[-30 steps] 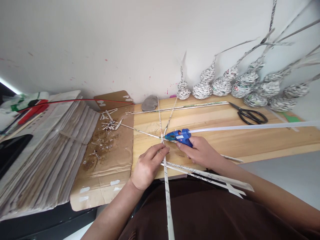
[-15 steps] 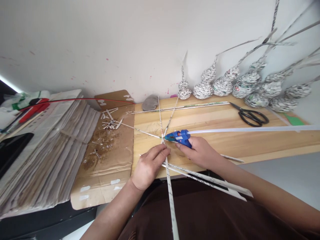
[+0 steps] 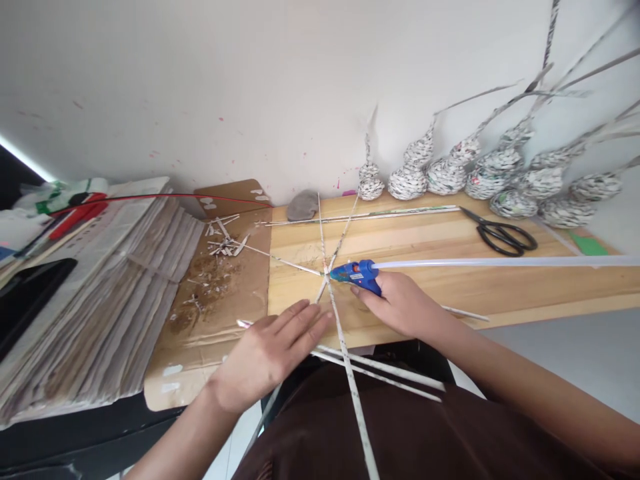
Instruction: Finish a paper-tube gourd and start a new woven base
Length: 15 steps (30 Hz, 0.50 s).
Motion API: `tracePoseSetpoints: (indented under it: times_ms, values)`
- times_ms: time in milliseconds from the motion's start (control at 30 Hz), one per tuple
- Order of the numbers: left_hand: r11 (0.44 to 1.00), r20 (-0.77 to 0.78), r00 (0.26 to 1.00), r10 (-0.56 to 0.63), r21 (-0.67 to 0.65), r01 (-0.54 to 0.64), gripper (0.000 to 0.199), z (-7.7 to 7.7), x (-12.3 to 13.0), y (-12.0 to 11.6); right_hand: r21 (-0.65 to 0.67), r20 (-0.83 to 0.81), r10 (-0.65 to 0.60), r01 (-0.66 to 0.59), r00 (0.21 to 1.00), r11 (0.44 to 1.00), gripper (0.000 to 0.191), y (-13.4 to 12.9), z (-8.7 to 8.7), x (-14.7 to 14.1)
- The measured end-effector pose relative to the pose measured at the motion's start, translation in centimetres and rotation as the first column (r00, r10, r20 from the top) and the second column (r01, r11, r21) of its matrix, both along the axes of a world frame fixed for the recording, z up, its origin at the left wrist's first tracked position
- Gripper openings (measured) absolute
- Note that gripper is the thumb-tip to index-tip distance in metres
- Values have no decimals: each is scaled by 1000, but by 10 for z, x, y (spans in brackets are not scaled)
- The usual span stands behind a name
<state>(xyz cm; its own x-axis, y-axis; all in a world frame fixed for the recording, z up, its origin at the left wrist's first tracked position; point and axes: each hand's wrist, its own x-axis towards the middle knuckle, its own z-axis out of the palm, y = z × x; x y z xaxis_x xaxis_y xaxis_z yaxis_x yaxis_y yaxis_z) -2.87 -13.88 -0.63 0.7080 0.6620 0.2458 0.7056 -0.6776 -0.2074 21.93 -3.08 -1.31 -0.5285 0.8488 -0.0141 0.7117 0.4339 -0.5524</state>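
My right hand (image 3: 395, 300) grips a blue hot glue gun (image 3: 361, 275) with a long clear glue stick out of its back. The gun's tip is at the crossing of several thin rolled-newspaper strips (image 3: 345, 337), which spread out like a star. My left hand (image 3: 280, 347) is just below that crossing, palm down, its fingers together. Two loose paper strips (image 3: 390, 365) run beneath it and stick out on both sides, seemingly held under the palm; the fingertips' grip is partly hidden.
Black scissors (image 3: 505, 233) and a grey stone (image 3: 303, 205) lie on the wooden board (image 3: 415, 233). Woven paper gourds (image 3: 447, 175) line the wall at right. At left are cardboard (image 3: 240, 333) with paper scraps, a newspaper stack (image 3: 135, 280) and a phone (image 3: 35, 293).
My left hand has moved down and left from the crossing, and the two loose strips have shifted left with it. The glue gun has stayed at the crossing.
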Motion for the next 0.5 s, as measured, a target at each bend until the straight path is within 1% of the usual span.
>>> tracePoseSetpoints:
  times_ms: [67,133,167,200,233,267,300,333,367,400,433,467,500]
  values:
    - [1000,17,1000,6,28,-7,42,4,-23,-11,-4,18,-8,8,1000,1000,32,0,-1,1]
    - [996,56,998,7,88,-12,37,6,-47,-21,2,30,-10,10,1000,1000,33,1,-2,2]
    - [992,91,995,46,109,-56,34,8,-58,-25,6,31,-7,7,999,1000,34,2,-3,3]
    - [984,141,983,114,122,-132,31,9,-67,-28,9,29,-5,5,1000,1000,34,2,-3,3]
    - [954,230,945,232,136,-268,30,10,-73,-30,10,24,-3,3,1000,1000,35,3,-4,3]
    - [903,344,874,342,135,-407,27,11,-75,-31,6,17,2,-2,1000,1000,35,3,-4,3]
    - [848,461,774,433,84,-524,25,11,-74,-31,1,10,7,-7,1000,1000,35,4,-5,3]
    - [806,563,666,490,-3,-592,23,10,-70,-30,-3,4,12,-12,1000,1000,35,4,-5,3]
    - [792,635,569,522,-114,-600,21,8,-63,-28,-5,-1,14,-14,1000,1000,34,5,-5,4]
    - [810,662,519,540,-243,-534,22,6,-54,-25,-6,-2,15,-15,1000,1000,34,5,-5,4]
    - [833,664,514,544,-351,-428,23,4,-43,-22,-5,-4,14,-14,1000,1000,34,4,-5,4]
    - [832,644,527,555,-443,-335,24,1,-32,-17,-2,-6,12,-12,1000,1000,34,4,-5,4]
    - [821,629,538,561,-506,-264,25,-1,-20,-12,0,-12,14,-14,1000,1000,33,4,-5,4]
